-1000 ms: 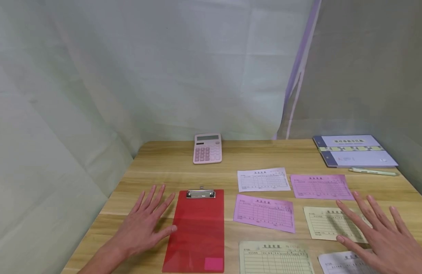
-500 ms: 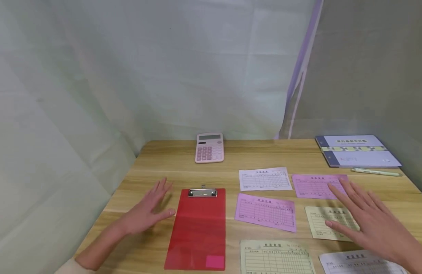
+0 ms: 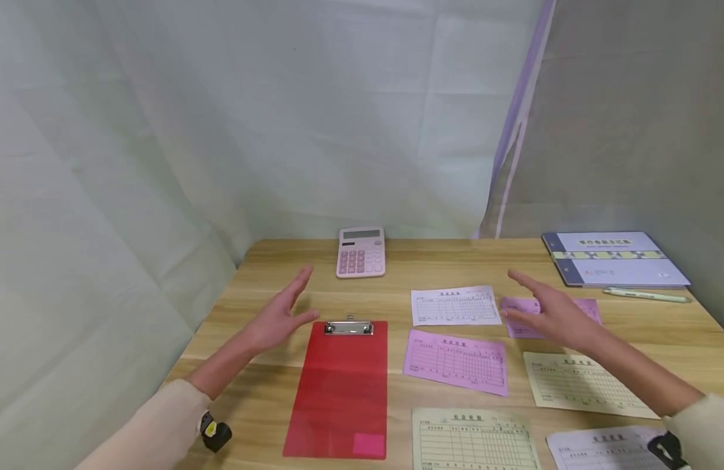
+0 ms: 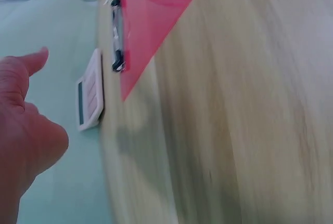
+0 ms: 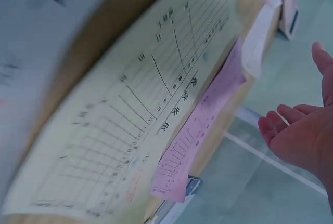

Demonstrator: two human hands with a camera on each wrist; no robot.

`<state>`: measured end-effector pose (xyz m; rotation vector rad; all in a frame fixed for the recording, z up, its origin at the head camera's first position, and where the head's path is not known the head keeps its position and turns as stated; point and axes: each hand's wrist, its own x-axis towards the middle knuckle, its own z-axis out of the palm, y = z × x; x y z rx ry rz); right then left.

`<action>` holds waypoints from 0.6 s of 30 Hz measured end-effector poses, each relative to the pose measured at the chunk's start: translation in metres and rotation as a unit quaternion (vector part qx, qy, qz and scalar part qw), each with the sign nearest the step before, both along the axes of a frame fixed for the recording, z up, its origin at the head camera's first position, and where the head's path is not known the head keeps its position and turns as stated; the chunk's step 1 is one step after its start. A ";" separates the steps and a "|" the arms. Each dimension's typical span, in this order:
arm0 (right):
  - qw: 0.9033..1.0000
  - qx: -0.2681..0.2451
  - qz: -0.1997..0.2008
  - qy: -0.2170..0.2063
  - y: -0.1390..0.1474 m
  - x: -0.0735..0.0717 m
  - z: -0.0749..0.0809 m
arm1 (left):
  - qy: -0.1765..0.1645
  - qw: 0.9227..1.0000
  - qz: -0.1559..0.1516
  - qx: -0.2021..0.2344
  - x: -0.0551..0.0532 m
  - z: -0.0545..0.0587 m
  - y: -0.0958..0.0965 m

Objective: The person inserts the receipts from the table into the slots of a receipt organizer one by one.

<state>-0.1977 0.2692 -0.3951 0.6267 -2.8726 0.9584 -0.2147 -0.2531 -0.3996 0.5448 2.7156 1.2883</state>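
My left hand point(image 3: 279, 318) is held above the table by the top left corner of a red clipboard point(image 3: 341, 385), thumb apart from the fingers and nothing in it. The clipboard's metal clip point(image 3: 349, 328) faces the far side. Opposite, my right hand point(image 3: 552, 314) hovers empty, partly covering the upper pink receipt slip point(image 3: 587, 310). Its thumb and fingers are apart too, the palm turned inward. A white slip point(image 3: 456, 307), a second pink slip point(image 3: 456, 362) and a yellow slip point(image 3: 579, 382) lie around it. In the right wrist view, that yellow slip point(image 5: 119, 115) fills much of the foreground.
A pink calculator point(image 3: 361, 253) lies at the table's back edge. Back right are a blue-and-white account book point(image 3: 614, 267) and a pale green pen point(image 3: 646, 296). Another yellow slip point(image 3: 473, 444) and a white slip point(image 3: 602, 450) lie in front. Cloth sheets point(image 3: 367, 117) hang behind the table.
Both hands have moved forward and inward from spread beside the clipboard and over the right-hand slips, turning from palm down to facing each other. Sleeves and wrist cameras have come into view.
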 end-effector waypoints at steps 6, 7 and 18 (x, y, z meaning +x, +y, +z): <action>1.000 0.008 0.003 -0.020 -0.014 -0.032 -0.012 | 0.013 1.000 -0.015 0.009 -0.009 -0.016 0.017; 1.000 0.011 0.001 -0.022 -0.016 -0.036 -0.014 | 0.014 1.000 -0.016 0.004 -0.009 -0.019 0.018; 0.998 0.021 -0.055 0.008 -0.032 -0.059 -0.030 | 0.077 0.992 -0.078 -0.057 -0.005 -0.044 0.033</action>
